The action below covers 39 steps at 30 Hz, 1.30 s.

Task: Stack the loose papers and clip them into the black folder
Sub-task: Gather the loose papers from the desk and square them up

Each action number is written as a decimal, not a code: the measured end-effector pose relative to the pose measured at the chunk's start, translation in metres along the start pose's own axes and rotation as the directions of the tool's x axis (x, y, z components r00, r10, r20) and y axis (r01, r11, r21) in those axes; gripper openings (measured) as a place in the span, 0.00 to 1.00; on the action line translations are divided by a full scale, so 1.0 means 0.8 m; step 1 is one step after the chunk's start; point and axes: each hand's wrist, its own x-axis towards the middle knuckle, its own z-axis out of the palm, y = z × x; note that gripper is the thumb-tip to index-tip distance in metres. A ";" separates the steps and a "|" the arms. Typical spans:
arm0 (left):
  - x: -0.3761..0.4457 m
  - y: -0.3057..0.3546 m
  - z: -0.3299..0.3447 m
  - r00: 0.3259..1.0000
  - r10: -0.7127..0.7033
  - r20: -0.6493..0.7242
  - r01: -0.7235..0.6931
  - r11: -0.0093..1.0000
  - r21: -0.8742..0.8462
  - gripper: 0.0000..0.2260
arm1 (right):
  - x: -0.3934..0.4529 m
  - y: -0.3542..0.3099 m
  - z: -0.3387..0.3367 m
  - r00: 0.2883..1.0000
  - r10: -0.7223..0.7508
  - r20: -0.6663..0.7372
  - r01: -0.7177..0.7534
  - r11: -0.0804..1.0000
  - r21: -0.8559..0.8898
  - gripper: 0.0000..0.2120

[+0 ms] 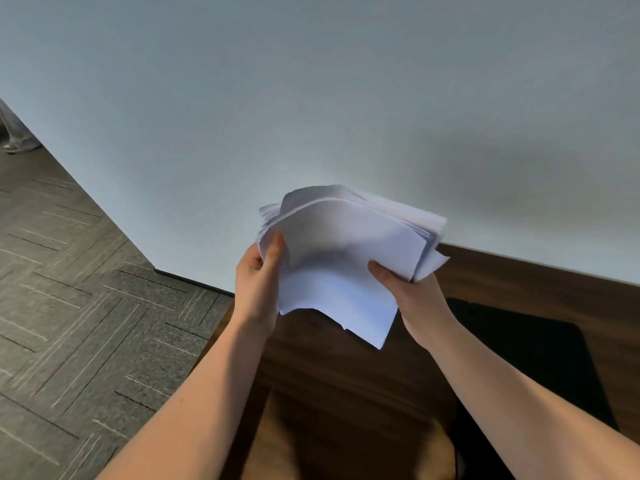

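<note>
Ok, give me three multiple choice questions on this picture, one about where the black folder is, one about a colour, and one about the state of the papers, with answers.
1. Where does the black folder lie?
A. On the wooden table, under the right forearm
B. On the floor
C. Leaning on the wall

2. What colour are the papers?
A. Yellow
B. White
C. Pink

3. What state are the papers in?
A. Clipped into the folder
B. Spread flat on the table
C. Held in the air as an uneven bundle

Answers: 1 A, the folder rests on the table at the right. 2 B, the sheets are plain white. 3 C, the left hand and right hand grip the sides, edges misaligned.
</note>
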 end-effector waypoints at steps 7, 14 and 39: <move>0.010 -0.031 -0.047 0.990 -0.115 0.079 0.102 0.984 0.146 0.18 | 0.003 0.002 -0.016 0.999 0.036 0.014 -0.035 0.999 -0.040 0.15; 0.001 -0.034 -0.039 0.970 -0.207 0.128 0.178 0.962 0.207 0.27 | 0.003 0.009 -0.025 0.997 0.071 0.014 -0.070 0.995 -0.068 0.13; 0.010 -0.007 -0.026 0.990 -0.077 0.116 0.078 0.997 -0.007 0.20 | -0.009 -0.068 -0.032 0.877 -0.468 0.110 0.426 0.649 -0.630 0.10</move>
